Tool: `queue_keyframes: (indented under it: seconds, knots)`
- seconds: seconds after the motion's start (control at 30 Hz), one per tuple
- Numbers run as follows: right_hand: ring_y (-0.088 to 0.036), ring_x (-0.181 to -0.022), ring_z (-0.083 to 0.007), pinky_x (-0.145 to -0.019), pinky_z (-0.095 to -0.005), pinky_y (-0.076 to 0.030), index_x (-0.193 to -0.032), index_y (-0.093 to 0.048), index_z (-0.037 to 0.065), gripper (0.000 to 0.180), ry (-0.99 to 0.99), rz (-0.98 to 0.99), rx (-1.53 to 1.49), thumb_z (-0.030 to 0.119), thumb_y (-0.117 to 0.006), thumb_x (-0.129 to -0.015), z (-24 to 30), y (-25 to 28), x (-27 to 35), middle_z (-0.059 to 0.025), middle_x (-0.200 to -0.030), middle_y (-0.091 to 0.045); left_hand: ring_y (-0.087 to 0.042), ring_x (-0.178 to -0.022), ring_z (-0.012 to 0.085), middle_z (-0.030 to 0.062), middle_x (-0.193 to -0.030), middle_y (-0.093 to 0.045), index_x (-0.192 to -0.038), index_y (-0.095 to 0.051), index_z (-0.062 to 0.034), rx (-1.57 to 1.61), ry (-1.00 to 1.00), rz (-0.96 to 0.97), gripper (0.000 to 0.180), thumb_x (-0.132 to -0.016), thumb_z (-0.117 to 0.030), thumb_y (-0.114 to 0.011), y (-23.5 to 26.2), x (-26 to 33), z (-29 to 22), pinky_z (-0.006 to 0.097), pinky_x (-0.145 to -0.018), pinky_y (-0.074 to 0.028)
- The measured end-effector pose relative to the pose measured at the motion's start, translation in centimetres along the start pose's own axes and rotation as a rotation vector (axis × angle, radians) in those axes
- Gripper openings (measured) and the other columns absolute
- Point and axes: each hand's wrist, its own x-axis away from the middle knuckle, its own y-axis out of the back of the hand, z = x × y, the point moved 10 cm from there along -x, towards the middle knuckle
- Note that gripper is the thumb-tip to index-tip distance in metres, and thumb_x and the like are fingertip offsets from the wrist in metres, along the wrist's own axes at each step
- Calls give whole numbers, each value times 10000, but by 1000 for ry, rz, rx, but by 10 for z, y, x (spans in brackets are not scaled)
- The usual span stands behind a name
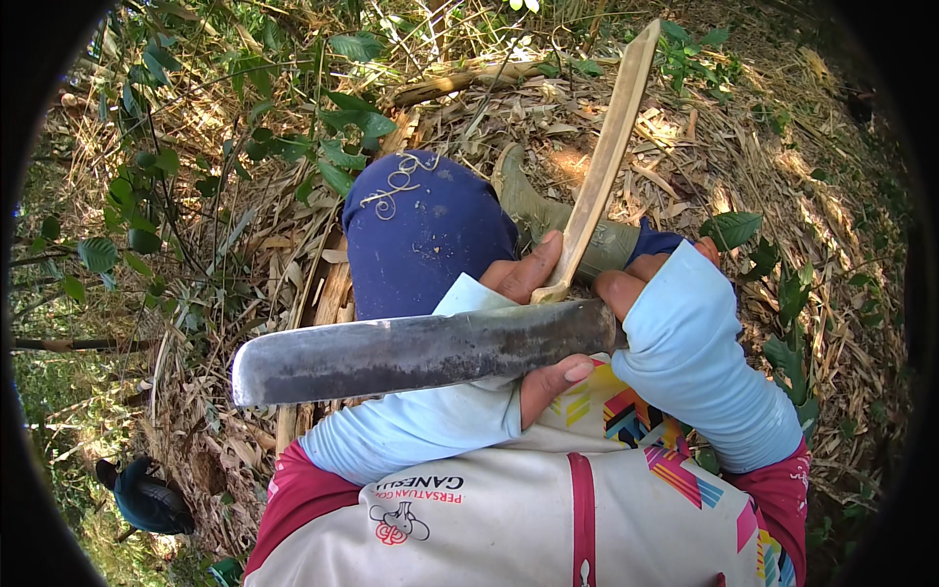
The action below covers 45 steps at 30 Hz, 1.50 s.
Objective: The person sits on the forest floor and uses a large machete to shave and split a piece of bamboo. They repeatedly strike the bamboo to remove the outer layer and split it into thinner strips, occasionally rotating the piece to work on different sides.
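My left hand (526, 271) is closed round the lower end of a pale split wooden stick (608, 147). The stick slants up and away to the right and tapers at its far end. Across the left hand lies the wide, dark blade of a machete (421, 352), its blunt tip toward the left. The left thumb shows below the blade; the rest of that hand is partly behind it. My right hand (623, 290) is closed at the blade's right end, where the handle is hidden. The blade's right part meets the stick's lower end.
My knee in blue trousers (421, 230) rises ahead, with a curled shaving (396, 186) on it. A muddy green boot (533, 201) is beyond the stick. Dry leaves (724, 147) litter the ground, leafy plants (147, 215) stand left, and a dark object (147, 496) lies lower left.
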Motion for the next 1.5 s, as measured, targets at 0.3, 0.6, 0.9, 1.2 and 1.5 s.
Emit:
queue_keyframes:
  seconds: [0.3,0.6,0.9,1.2,1.5]
  knots:
    - [-527,-648,-260,-697,-437,-364,-881,-658,105,309,-19,18,51,197,-736,-596,-1,0,0,-57,-663,-520,-538,-1021,232,179,-1179,-549,-1457,-289,67,7,62,18,879,-836,-362,-741,-1,1,5,345,-903,-425]
    - [-530,-647,-249,-711,-438,-365,-874,-656,107,298,-14,-31,80,230,-743,-617,-1,1,2,-49,-669,-526,-548,-993,210,149,-1114,-558,-1450,-300,74,22,110,15,875,-828,-339,-756,-1,-1,5,327,-886,-430]
    - [-533,-642,-258,-702,-424,-367,-882,-654,104,304,-52,-29,106,220,-744,-615,-2,4,0,-48,-673,-530,-563,-1072,222,168,-1175,-569,-1447,-288,84,302,275,56,898,-825,-389,-732,-12,5,27,335,-947,-419]
    - [-542,-612,-217,-657,-465,-320,-889,-658,151,178,15,-34,34,258,-568,-781,0,-4,5,-6,-658,-523,-558,-940,258,192,-1100,-502,-1470,-253,67,-2,18,5,873,-834,-278,-742,0,-1,-2,352,-798,-483]
    - [-545,-622,-219,-672,-473,-328,-908,-659,151,178,-3,-49,32,245,-564,-791,-3,-7,6,-5,-682,-531,-546,-956,253,197,-1109,-493,-1466,-224,101,43,42,40,884,-830,-258,-722,1,-3,-2,334,-822,-472]
